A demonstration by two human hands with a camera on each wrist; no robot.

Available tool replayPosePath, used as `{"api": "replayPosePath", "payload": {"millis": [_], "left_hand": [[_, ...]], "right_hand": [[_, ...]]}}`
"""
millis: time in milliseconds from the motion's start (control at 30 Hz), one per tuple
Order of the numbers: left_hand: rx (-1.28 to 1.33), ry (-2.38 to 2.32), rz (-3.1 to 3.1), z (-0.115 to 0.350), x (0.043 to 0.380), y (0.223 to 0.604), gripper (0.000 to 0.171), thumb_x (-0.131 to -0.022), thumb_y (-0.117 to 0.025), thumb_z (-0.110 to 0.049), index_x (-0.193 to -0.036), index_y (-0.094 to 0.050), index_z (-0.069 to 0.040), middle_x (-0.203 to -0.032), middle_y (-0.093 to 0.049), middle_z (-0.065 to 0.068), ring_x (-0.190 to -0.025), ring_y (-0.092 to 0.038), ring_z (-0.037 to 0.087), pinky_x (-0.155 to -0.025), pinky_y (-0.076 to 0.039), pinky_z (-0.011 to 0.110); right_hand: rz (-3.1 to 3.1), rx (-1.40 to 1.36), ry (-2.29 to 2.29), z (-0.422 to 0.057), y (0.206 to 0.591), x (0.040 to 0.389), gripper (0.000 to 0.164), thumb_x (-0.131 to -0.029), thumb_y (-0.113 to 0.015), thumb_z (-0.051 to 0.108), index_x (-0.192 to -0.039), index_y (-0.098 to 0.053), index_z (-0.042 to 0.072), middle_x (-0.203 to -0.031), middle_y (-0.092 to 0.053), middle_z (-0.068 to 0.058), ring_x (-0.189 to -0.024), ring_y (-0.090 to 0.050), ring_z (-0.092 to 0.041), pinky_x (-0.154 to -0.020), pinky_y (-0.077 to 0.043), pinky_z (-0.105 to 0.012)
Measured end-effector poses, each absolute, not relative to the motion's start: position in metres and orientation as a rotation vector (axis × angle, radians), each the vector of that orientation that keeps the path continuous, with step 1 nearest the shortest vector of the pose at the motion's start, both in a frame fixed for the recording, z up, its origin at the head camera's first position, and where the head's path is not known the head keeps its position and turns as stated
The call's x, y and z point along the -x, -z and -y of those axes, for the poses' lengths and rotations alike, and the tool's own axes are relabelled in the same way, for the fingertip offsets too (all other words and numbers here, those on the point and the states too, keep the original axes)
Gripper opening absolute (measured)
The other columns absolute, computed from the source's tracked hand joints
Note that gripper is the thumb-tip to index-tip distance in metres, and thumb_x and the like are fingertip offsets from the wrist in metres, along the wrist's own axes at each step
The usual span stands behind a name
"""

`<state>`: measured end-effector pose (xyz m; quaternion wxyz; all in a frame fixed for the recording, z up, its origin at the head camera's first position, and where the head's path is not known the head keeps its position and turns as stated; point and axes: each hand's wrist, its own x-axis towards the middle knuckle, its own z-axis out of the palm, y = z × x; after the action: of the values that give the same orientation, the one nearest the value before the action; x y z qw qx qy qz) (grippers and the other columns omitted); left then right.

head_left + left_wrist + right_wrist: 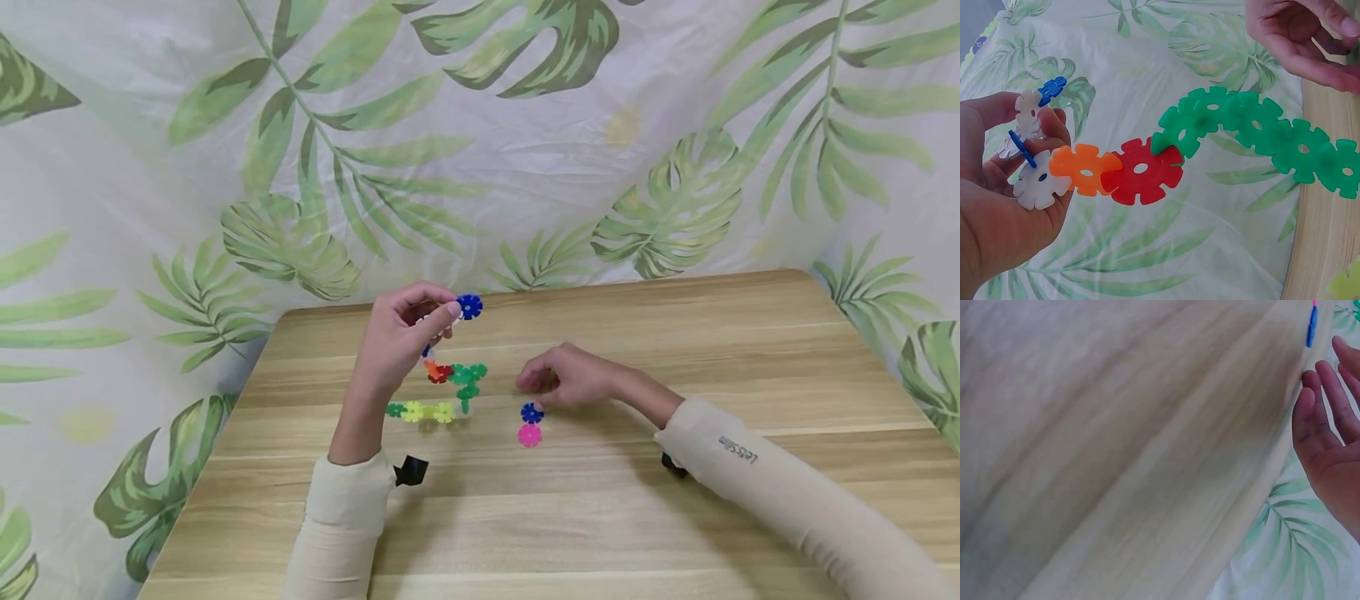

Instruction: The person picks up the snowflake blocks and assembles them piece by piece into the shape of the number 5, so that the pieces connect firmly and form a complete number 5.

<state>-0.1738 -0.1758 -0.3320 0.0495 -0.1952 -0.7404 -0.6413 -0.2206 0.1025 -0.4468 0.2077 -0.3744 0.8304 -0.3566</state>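
My left hand (405, 333) is raised over the far left of the table, pinching white snowflake discs (1027, 115) between thumb and fingers. A blue snowflake disc (470, 307) sticks out past the fingertips. From the hand runs a linked chain: an orange disc (1087, 170), a red disc (1141, 170), then several green discs (1257, 125). Yellow discs (413, 412) also belong to the row seen below the hand. My right hand (573, 377) has loosely bent fingers with nothing between them, close by a blue disc (532, 412) and a pink disc (529, 436).
The wooden table (600, 517) spreads out beneath both hands. A leaf-print cloth (525, 167) hangs behind its far edge and around the sides. Black wrist mounts (412, 471) stick out from the sleeves.
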Motion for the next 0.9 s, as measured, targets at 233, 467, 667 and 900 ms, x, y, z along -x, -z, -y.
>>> {"api": "replayPosePath", "payload": {"millis": [233,467,667,900], "left_hand": [[0.606,1.932,2.248,0.172,0.170,0.333,0.009,-0.100,-0.072,-0.008,-0.102,-0.075,0.001,-0.072,-0.065,-0.002,-0.063,-0.056,0.013,-0.048,-0.043,0.022],[0.589,1.923,2.278,0.169,0.167,0.335,0.014,-0.101,-0.072,-0.009,-0.106,-0.074,0.004,-0.075,-0.066,-0.003,-0.066,-0.059,0.014,-0.050,-0.044,0.023],[0.577,1.911,2.309,0.169,0.168,0.337,0.015,-0.101,-0.072,-0.010,-0.107,-0.075,0.003,-0.076,-0.066,-0.003,-0.066,-0.059,0.015,-0.050,-0.045,0.023],[0.604,1.893,2.321,0.167,0.166,0.337,0.014,-0.102,-0.071,-0.009,-0.108,-0.075,0.003,-0.077,-0.067,-0.003,-0.067,-0.060,0.015,-0.053,-0.046,0.023]], "right_hand": [[-2.301,1.079,0.937,-0.102,0.453,0.220,0.031,-0.094,-0.082,0.007,-0.124,-0.079,0.013,-0.121,-0.079,0.000,-0.114,-0.071,-0.015,-0.103,-0.059,-0.033],[-2.308,1.124,0.910,-0.102,0.455,0.215,0.031,-0.091,-0.083,0.003,-0.119,-0.081,0.015,-0.116,-0.080,0.004,-0.105,-0.069,-0.015,-0.096,-0.060,-0.031],[-2.318,1.133,0.908,-0.102,0.452,0.212,0.029,-0.089,-0.084,0.000,-0.116,-0.081,0.012,-0.108,-0.079,0.002,-0.097,-0.069,-0.011,-0.088,-0.060,-0.027],[-2.355,1.091,0.959,-0.105,0.448,0.208,0.027,-0.090,-0.080,-0.004,-0.114,-0.080,0.008,-0.100,-0.077,0.001,-0.092,-0.069,-0.009,-0.084,-0.059,-0.023]]}}
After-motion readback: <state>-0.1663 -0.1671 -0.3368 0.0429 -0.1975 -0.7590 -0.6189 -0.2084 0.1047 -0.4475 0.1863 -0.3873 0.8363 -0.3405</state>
